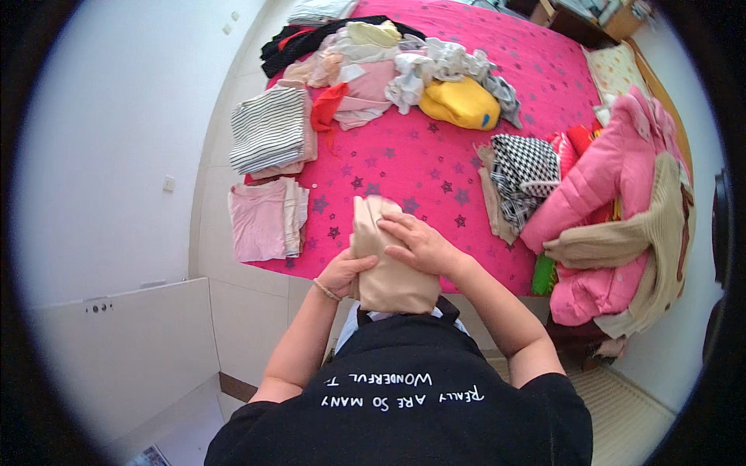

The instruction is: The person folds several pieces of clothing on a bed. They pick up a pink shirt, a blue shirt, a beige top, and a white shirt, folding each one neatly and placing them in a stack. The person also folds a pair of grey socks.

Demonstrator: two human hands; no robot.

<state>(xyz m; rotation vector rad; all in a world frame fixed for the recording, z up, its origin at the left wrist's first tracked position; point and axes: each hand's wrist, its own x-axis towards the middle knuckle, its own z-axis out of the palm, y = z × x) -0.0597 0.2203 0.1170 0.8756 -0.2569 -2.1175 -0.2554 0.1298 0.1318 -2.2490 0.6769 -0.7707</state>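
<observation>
A folded beige cloth garment (396,279) is in front of my body at the near edge of the bed. My left hand (345,271) grips its left side, thumb on top and fingers out of sight underneath. Flat on its upper face lies my right hand (417,242), fingers pointing up and left. To the left, on the bed's near corner, sits a stack of folded pink and cream clothes (259,218). Beyond that stands a folded pile topped by a black-and-white striped garment (268,131).
A pink star-patterned sheet (384,157) covers the bed. Loose clothes (373,76) and a yellow garment (460,103) lie heaped at the far side. On the right are a houndstooth cloth (521,169), a pink padded jacket (606,169) and a beige knit sweater (653,233). A white wall (128,134) bounds the left.
</observation>
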